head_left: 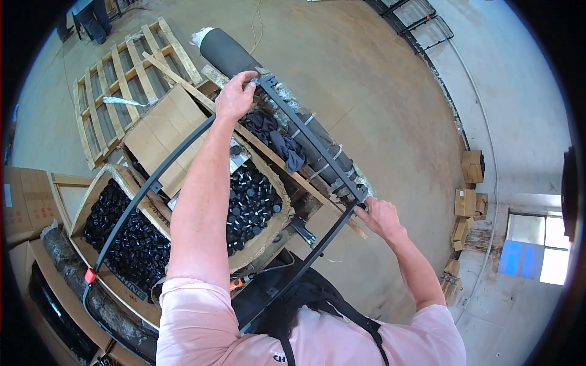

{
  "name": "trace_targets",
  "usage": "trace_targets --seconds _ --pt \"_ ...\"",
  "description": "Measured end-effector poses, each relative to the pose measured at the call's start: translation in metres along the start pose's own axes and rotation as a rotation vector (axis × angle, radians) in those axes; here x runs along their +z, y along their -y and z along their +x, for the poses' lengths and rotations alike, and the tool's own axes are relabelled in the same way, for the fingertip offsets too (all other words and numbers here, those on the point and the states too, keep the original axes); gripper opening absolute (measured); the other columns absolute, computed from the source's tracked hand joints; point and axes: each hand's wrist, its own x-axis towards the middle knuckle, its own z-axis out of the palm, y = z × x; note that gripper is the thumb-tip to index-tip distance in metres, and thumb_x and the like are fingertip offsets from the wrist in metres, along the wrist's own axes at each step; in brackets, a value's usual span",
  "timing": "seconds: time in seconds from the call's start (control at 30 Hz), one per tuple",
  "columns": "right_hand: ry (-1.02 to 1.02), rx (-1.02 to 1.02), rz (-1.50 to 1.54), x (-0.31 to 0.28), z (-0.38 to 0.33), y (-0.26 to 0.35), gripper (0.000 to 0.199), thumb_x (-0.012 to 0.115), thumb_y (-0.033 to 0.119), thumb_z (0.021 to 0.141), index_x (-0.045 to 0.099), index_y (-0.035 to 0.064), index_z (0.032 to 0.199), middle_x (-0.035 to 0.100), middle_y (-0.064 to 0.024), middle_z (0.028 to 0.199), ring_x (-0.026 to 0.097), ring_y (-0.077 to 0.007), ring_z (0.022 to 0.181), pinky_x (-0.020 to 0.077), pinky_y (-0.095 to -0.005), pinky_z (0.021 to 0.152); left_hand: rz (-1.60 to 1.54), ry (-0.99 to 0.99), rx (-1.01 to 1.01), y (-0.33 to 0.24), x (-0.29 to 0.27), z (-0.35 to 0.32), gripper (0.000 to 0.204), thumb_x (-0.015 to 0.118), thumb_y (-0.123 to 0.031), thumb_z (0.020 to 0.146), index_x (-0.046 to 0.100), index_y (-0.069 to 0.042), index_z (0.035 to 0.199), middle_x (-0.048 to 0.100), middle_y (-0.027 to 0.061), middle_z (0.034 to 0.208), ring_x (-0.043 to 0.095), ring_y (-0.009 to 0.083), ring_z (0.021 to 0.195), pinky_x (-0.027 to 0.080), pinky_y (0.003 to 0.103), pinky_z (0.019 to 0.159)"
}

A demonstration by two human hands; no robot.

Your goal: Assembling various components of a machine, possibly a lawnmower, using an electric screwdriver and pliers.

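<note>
Head view: dk grey tubular frame (317, 144), metal by the look of it, held up in front of the person, above the open cartons. Straight crossbar runs diag. btwn the two hands; two long side bars go back toward the body, L one bowed (some of that may be lens bend). Small bracket plates at the corners & along the sides; red clip (90, 276) on the L side bar, nr the pic's lower L.

L hand (237, 97): arm stretched far out, fingers curled in at the far L corner, hardly any gap, gripping frame there; fingertips partly hidden.

R hand (381, 218): at the other corner, thumb & fingers closed in on the tube end, gripping it; far-side fingers hidden, so can't tell exact wrap.

Under/around: R carton (284, 210) w/ loose blk caps (251, 204), L carton (78, 227) w/ small blk parts (125, 235), dk cloth (284, 143) past the wood strip, orange-handled tool (237, 283) nr the body. Wooden pallet (115, 56) on floor, upper L.
</note>
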Motion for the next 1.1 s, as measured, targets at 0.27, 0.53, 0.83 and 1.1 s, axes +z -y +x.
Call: trace_targets --seconds 0.27,0.53,0.83,1.1 --pt "-0.136 -0.098 0.146 0.013 0.002 -0.006 0.039 0.072 0.033 0.095 0.06 0.0013 0.114 0.074 -0.0234 0.093 0.073 -0.0436 0.09 0.0578 -0.0534 0.08 0.124 -0.017 -0.009 -0.01 0.003 -0.003 0.033 0.068 -0.037 0.098 0.072 -0.027 0.129 0.069 0.001 0.128 0.069 0.0237 0.114 0.052 0.04 0.101" --pt "-0.067 -0.079 0.134 0.01 0.0 -0.01 0.04 0.073 0.026 0.09 0.059 -0.0018 0.115 0.074 -0.0248 0.092 0.073 -0.0437 0.09 0.0577 -0.054 0.081 -0.05 0.023 -0.032 -0.001 0.001 0.001 0.033 0.068 -0.035 0.097 0.072 -0.026 0.128 0.069 0.0022 0.129 0.069 0.0228 0.114 0.052 0.04 0.101" --pt "-0.017 -0.012 0.039 0.005 -0.002 -0.006 0.036 0.07 0.031 0.093 0.063 -0.0012 0.108 0.074 -0.0254 0.091 0.073 -0.0432 0.09 0.0577 -0.0539 0.083 0.084 -0.038 0.03 -0.006 0.002 -0.003 0.034 0.07 -0.037 0.095 0.073 -0.027 0.127 0.068 0.0015 0.119 0.069 0.0221 0.112 0.052 0.04 0.1" --pt "-0.05 -0.023 0.16 0.01 0.004 0.002 0.041 0.066 0.031 0.098 0.053 0.0021 0.124 0.074 -0.0272 0.099 0.072 -0.0448 0.097 0.0561 -0.0551 0.086 -0.024 -0.026 0.017 0.008 0.001 0.0 0.035 0.068 -0.035 0.096 0.072 -0.026 0.129 0.071 0.0027 0.127 0.07 0.0236 0.114 0.052 0.04 0.102"
